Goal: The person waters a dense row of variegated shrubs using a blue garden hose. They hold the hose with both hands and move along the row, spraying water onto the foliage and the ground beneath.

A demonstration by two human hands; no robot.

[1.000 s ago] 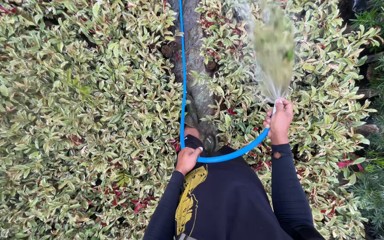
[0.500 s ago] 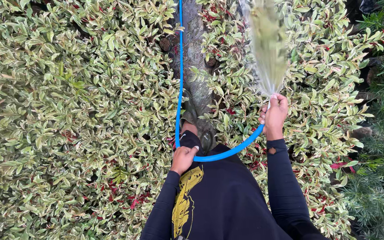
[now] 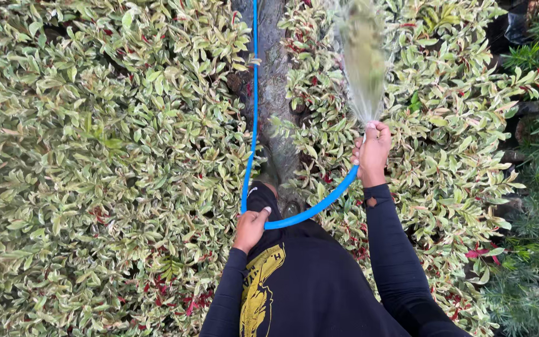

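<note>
Here, smooth blue hose point(image 3: 254, 112) gripped in left hand point(image 3: 250, 228) and right hand point(image 3: 372, 151), amid glossy leaves point(image 3: 107, 162).

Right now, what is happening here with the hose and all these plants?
A person in a black long-sleeved top stands on a narrow path between two beds of variegated green, cream and red plants. The right hand holds the end of a blue hose, and a spray of water fans out over the plants on the right side. The left hand has its grip on the hose lower down, where it bends. From there the hose runs up along the path, out of view.
</note>
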